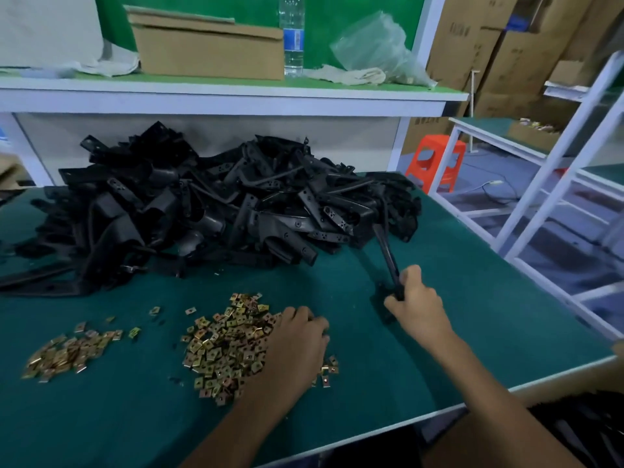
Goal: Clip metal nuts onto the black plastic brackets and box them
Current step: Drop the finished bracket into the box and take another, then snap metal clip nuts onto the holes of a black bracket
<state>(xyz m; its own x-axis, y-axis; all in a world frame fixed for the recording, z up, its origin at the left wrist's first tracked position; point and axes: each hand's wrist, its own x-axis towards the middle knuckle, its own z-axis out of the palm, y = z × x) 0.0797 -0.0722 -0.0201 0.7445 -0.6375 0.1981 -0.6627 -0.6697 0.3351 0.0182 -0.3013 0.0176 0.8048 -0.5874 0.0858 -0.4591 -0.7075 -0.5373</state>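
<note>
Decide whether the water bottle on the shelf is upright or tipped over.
Upright: the water bottle stands on its base on the shelf.

Messy heap of black plastic brackets (202,211) at the back of the green mat (472,298), with one long bracket (388,255) slanting off its right end, gripped by the right hand (418,302). Gold square clip nuts lie nearer in two piles, the bigger pile (229,342) right, the smaller pile (67,352) left.
</note>
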